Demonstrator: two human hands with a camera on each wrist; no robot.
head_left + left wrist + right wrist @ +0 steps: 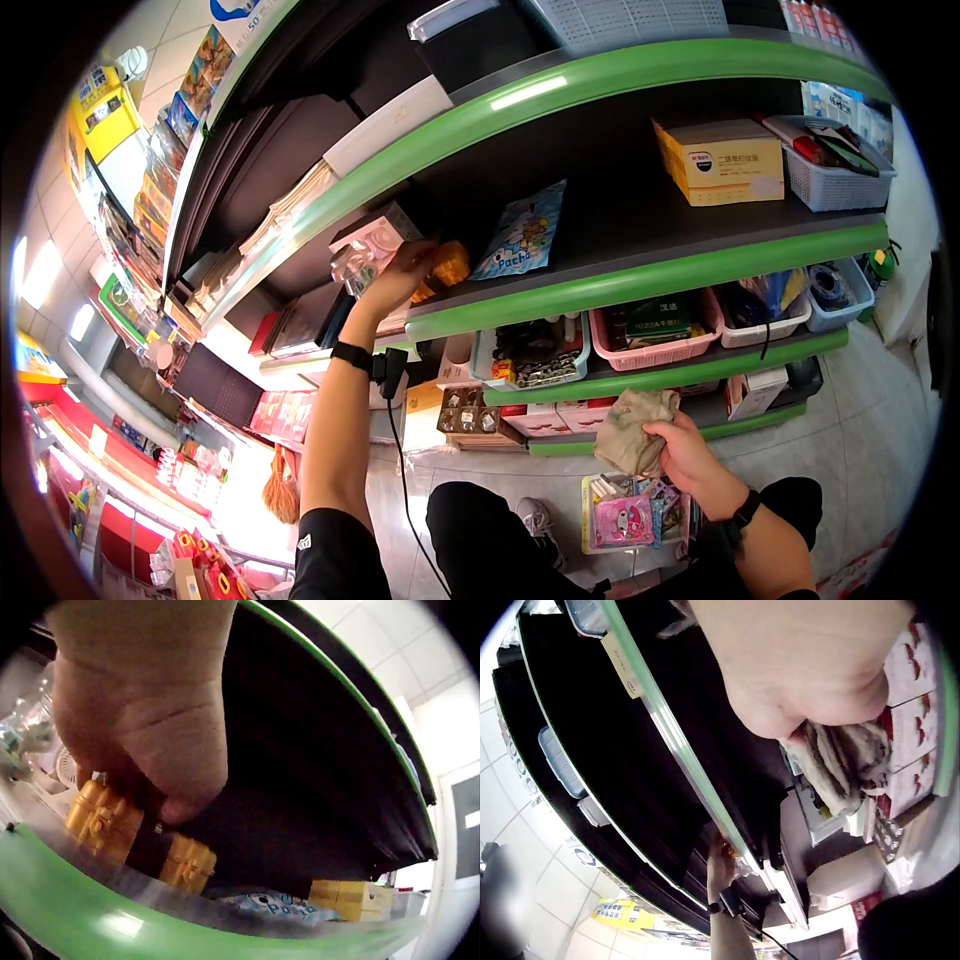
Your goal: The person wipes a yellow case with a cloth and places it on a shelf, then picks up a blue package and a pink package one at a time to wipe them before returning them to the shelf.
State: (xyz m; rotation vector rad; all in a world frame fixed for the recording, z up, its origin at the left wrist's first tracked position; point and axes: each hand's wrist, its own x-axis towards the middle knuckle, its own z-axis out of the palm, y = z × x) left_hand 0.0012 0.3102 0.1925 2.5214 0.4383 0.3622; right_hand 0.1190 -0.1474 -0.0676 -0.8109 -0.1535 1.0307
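Observation:
My left hand [402, 272] reaches onto the middle shelf and pinches two small yellow-orange plastic cases. In the left wrist view one case [103, 821] sits under the fingers and the other case [187, 864] under the thumb tip, each with a bit of metal at its top. They are close over the shelf's front edge. A blue "Pacha" packet [522, 235] lies just right of that hand, and a pink-and-white box [378, 240] with clear packaging stands left of it. Low on the right, my right hand [690, 455] grips a crumpled beige-grey cloth [636, 430].
A yellow carton [722, 162] and a grey basket [838, 180] stand farther right on this shelf. Below are filled baskets, including a pink basket [655, 355]. A tray of small packets [590, 540] lies on the floor by my shoe [538, 522]. A black cable [405, 480] hangs from my left wrist.

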